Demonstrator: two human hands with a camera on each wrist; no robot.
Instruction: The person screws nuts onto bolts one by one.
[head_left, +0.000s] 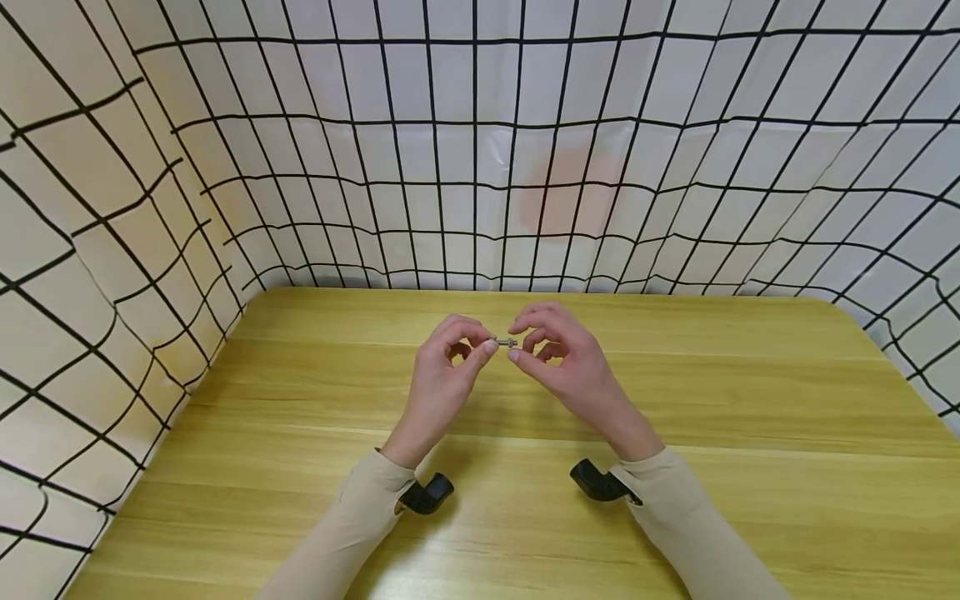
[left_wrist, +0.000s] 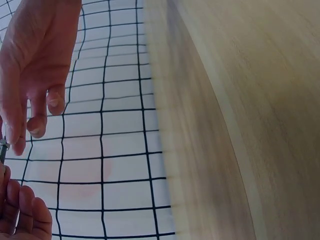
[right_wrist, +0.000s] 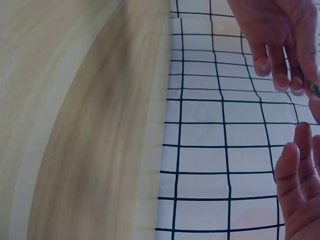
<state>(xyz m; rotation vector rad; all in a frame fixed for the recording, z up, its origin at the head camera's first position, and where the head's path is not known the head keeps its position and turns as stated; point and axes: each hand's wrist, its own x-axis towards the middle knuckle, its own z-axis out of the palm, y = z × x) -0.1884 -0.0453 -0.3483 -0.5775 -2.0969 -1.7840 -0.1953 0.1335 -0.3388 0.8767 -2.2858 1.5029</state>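
Over the table, my left hand (head_left: 442, 371) pinches one end of a small metal bolt (head_left: 502, 342) between thumb and forefinger. The bolt lies roughly level, its free end pointing right, with a nut (head_left: 512, 342) near that end. My right hand (head_left: 576, 362) is beside the nut, its thumb below and its forefinger above, the two tips apart. In the left wrist view, the bolt (left_wrist: 3, 150) shows at the left edge between both hands. The right wrist view shows only a dark bit of metal (right_wrist: 314, 89) at the left hand's fingertips.
A wooden table (head_left: 480, 517) with rounded far corners lies under both hands. White sheeting behind a black wire grid (head_left: 475, 125) stands along its back and sides. Black curved mounts (head_left: 429, 493) sit at both wrists, by beige sleeves (head_left: 337, 529).
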